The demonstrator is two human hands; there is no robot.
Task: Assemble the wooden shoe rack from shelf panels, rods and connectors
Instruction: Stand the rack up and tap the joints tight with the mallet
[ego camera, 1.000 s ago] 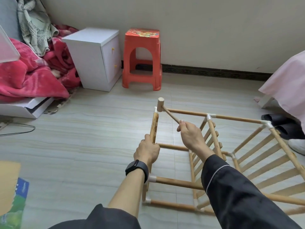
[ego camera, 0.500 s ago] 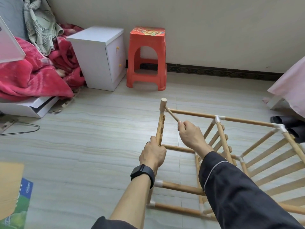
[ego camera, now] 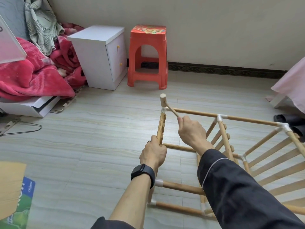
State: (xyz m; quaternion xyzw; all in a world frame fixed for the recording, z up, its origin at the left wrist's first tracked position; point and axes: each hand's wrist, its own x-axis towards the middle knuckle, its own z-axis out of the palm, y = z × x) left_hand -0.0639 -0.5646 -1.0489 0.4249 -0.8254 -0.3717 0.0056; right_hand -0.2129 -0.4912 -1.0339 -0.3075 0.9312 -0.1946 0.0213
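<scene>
While the shoe rack (ego camera: 231, 146) lies on its side on the tiled floor (ego camera: 82, 138), we find our left hand (ego camera: 154, 153) clenched round an upright rod (ego camera: 160, 128) at the frame's near corner, and our right hand (ego camera: 192, 131) closed on the thin handle of a small wooden mallet (ego camera: 163, 100). The mallet head stands just above the white connector (ego camera: 163, 110) that caps this rod, close to it; whether it touches we cannot tell. We judge the step in hand to be seating the rod into that corner joint. The frame appears light and fairly stiff, being slim wooden rods and slatted shelf panels (ego camera: 272, 154) joined by plastic corners, yet such push-fit joints may flex or pull apart if the rack is lifted by one rod alone. Hold is best taken low on the rod being struck, as the left hand has it, clear of the connector and of the mallet's path. The rods look smooth, so a firm wrap is advisable. Blows should be light and square, since a plastic connector may crack.
</scene>
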